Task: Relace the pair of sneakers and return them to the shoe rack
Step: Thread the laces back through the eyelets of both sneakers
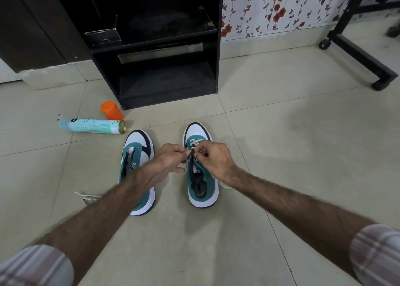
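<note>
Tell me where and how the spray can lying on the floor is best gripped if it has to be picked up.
Grip the spray can round the middle of its body, coming from above with fingers on its two long sides. It lies on its side on the floor, so the round body could roll. The orange cap stands close behind its gold end, so the middle looks freer.

We see soft, even indoor light, fairly bright on the pale floor tiles [281, 147], with only faint shadows there. The black shelf unit [164, 47] swallows detail in its dark interior. Wide-angle distortion bends edges outward, and the near sleeves [376, 255] blur.
</note>
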